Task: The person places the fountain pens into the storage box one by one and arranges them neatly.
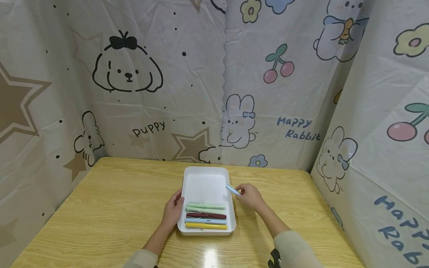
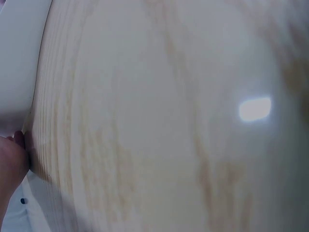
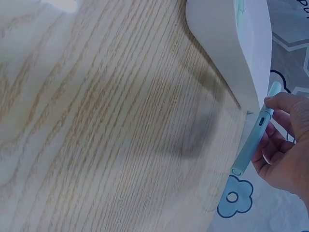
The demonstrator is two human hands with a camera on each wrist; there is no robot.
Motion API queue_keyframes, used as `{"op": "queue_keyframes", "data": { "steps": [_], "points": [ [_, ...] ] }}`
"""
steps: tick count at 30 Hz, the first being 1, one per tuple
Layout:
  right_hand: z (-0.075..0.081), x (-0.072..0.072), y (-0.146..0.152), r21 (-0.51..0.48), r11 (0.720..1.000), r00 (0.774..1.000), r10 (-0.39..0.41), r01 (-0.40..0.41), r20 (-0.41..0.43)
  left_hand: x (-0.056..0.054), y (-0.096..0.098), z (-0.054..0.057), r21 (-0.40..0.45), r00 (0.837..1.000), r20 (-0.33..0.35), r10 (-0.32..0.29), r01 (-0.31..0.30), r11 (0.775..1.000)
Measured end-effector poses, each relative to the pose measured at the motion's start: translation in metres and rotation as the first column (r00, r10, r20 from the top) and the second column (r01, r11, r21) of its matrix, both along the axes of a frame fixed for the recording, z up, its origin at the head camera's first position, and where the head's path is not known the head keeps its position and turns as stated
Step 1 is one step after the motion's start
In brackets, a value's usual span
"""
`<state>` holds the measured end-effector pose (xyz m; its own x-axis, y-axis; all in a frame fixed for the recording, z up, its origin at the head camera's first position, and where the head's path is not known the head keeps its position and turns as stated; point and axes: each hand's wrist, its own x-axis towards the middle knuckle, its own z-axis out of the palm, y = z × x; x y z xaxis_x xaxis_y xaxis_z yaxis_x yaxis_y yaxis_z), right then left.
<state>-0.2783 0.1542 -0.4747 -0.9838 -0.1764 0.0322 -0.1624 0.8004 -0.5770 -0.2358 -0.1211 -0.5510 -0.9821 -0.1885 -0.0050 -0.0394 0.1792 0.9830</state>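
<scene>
A white tray [image 1: 205, 182] stands on the table, with several capped pens lying crosswise in its near half. Two are green pens [image 1: 205, 206], then come a dark red pen [image 1: 206, 216], a light blue pen [image 1: 205, 221] and a yellow pen [image 1: 206, 226] nearest me. My left hand [image 1: 172, 210] grips the tray's left wall; only part of that hand [image 2: 12, 159] shows in the left wrist view. Above the tray's right rim, my right hand [image 1: 250, 197] pinches another light blue pen [image 1: 231, 189], held tilted between thumb and fingers [image 3: 285, 102] in the right wrist view.
The wooden table [image 1: 127, 193] extends on both sides of the tray. A printed cloth [image 1: 191, 93] hangs along the back edge, and more cloth [image 1: 378, 156] closes off the right side and the left.
</scene>
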Motion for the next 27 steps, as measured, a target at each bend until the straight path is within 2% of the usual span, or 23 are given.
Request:
{"op": "queue_keyframes", "data": {
  "steps": [27],
  "points": [
    [0.009, 0.0, -0.014, 0.006, 0.997, 0.997, 0.082, -0.082, -0.016, 0.001, 0.001, 0.0, -0.009, 1.0, -0.011, 0.003, -0.003, 1.0]
  ]
}}
